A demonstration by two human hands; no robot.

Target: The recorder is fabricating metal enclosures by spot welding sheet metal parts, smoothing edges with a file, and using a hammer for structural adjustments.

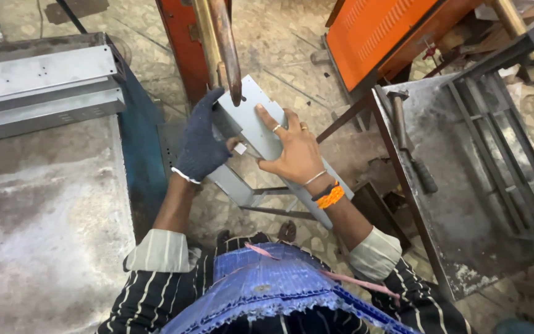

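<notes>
while your gloved left hand (202, 145) grasps the bent sheet-metal panel (261, 133), your bare right hand (295, 154) presses flat on it, under the copper electrode arm (227, 49).

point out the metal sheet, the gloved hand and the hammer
metal sheet (261, 127): head view, bare flat face near its upper end
gloved left hand (200, 145): head view, back of the dark glove
hammer (408, 145): head view, middle of its handle

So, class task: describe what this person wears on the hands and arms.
The left hand wears a dark blue knit glove with a white cuff edge. The right hand is bare, with finger rings, a thin metal bangle and orange-and-black wrist threads. Both black, white-striped sleeves are rolled back, showing pale lining.
</notes>
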